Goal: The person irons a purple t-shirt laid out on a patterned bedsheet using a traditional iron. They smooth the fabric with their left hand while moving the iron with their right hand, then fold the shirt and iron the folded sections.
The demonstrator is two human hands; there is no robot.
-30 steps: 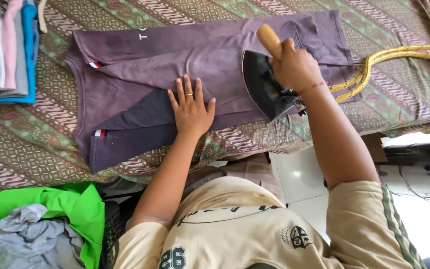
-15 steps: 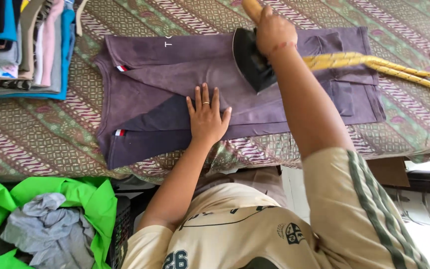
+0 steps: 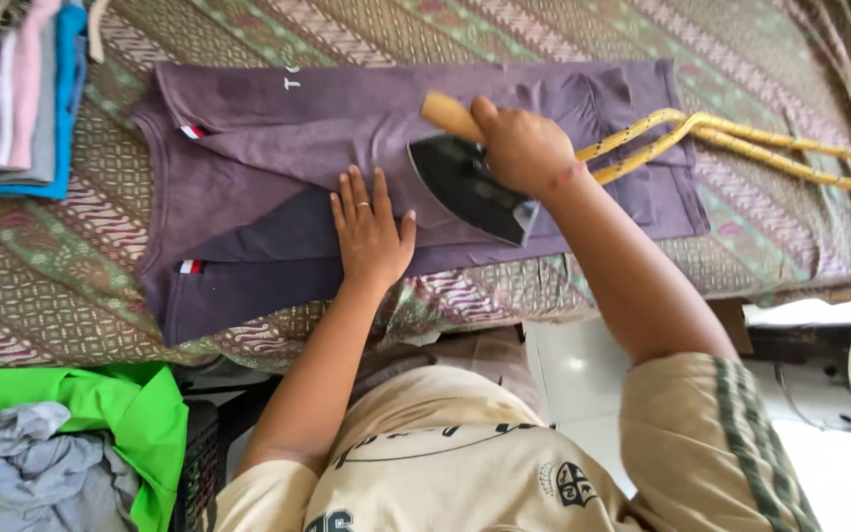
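Now the iron [image 3: 470, 187] sits mid-frame on the purple shirt [image 3: 278, 158], nose toward the lower right. Half a second ago it was higher, near the top edge of the frame; a second ago it was further right, by the shirt's end. So the right hand [image 3: 522, 148] has been sliding it back and forth across the cloth, and the pressing looks mid-way, not finished: folds show near the hem at upper right. The right hand is clenched round the wooden handle [image 3: 448, 115]. The left hand [image 3: 371, 229] lies flat, fingers spread, palm down on the shirt just left of the iron, not touching it; it has stayed about there in all three frames, pinning the fabric. A ring shows on one finger.

The shirt lies flat across the patterned cover [image 3: 760, 79], sleeves folded in, filling the upper middle of the frame. A yellow cord [image 3: 741, 133] runs from the iron off the right edge.

Labels: two small red-white-dark striped tabs on the sleeve edges, one at upper left [image 3: 190, 132], one lower [image 3: 190, 266]; small white lettering near the shirt's top edge. No packages or signs. A stack [image 3: 12, 99] of folded clothes sits upper left, and green and grey clothes [image 3: 61, 443] are heaped at lower left.
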